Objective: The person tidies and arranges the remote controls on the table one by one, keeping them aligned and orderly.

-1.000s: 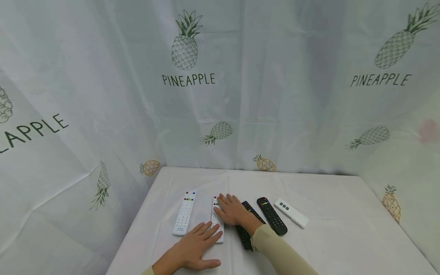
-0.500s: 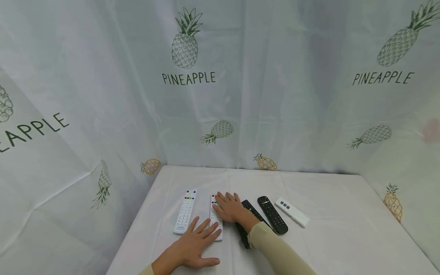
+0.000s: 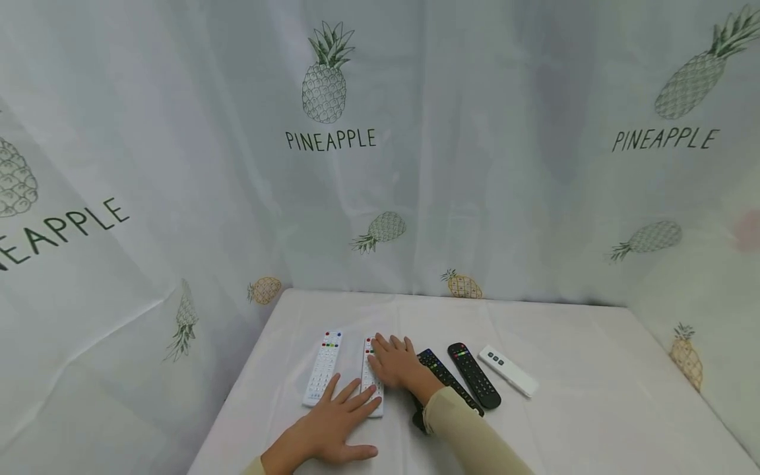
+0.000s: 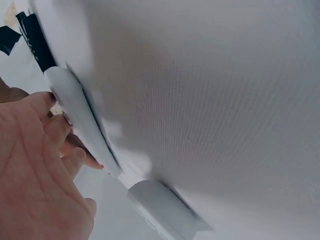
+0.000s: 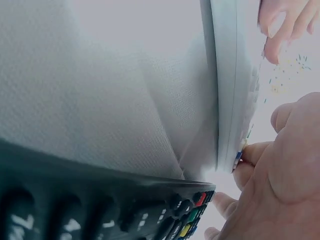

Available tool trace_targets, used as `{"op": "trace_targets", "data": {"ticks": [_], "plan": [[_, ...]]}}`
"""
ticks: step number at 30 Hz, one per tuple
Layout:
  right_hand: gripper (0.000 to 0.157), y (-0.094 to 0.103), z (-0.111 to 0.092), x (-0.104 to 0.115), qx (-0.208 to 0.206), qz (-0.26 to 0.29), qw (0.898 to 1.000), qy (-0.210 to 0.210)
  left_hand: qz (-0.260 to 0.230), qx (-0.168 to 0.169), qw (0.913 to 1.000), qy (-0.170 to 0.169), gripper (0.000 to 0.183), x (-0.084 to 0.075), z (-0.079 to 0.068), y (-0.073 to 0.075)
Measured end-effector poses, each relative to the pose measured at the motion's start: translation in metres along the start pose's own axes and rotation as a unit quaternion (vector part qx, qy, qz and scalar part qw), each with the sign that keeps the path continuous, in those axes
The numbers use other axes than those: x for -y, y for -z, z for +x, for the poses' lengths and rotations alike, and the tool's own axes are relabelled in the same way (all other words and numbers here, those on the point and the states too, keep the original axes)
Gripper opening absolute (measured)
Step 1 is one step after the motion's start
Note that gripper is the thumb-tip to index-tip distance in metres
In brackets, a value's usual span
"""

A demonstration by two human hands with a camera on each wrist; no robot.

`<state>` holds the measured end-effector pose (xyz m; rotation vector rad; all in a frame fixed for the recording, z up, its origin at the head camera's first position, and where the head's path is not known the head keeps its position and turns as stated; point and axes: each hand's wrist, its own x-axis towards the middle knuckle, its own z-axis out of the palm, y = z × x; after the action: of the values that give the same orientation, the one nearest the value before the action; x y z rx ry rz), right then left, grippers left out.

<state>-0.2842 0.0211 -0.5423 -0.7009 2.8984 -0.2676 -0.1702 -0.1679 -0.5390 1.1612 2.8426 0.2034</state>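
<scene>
- White remote ctrl (image 3: 367, 377): slim bar, btn face up, pale keys, red btns at far L corner; side edge plain & smooth in both wrist views.
- Long axis runs near-straight away from the person; coloured-btn end points to the pineapple-print curtain (image 3: 505, 165).
- Position: on white desk (image 3: 570, 369), L of centre, betw. a 2nd white remote (image 3: 322, 373) & a black remote (image 3: 445, 376) partly under R forearm.
- L hand (image 3: 332, 425): fingers spread, tips over near end, not gripping.
- R hand (image 3: 396, 363): fingers extended over far part, no grasp; exact contact unclear.
- Further R: another black remote (image 3: 474, 375), then small white one (image 3: 507, 371) w/ few dark btns.
</scene>
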Motion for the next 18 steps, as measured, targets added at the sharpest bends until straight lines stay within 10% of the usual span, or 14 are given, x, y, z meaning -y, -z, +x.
{"op": "trace_targets", "data": {"ticks": [18], "plan": [[0.057,0.0004,0.0081,0.0054,0.007,0.015,1.000,-0.009,-0.006,0.002,0.9997,0.022,0.081,0.0042,-0.0024,0.0024]]}}
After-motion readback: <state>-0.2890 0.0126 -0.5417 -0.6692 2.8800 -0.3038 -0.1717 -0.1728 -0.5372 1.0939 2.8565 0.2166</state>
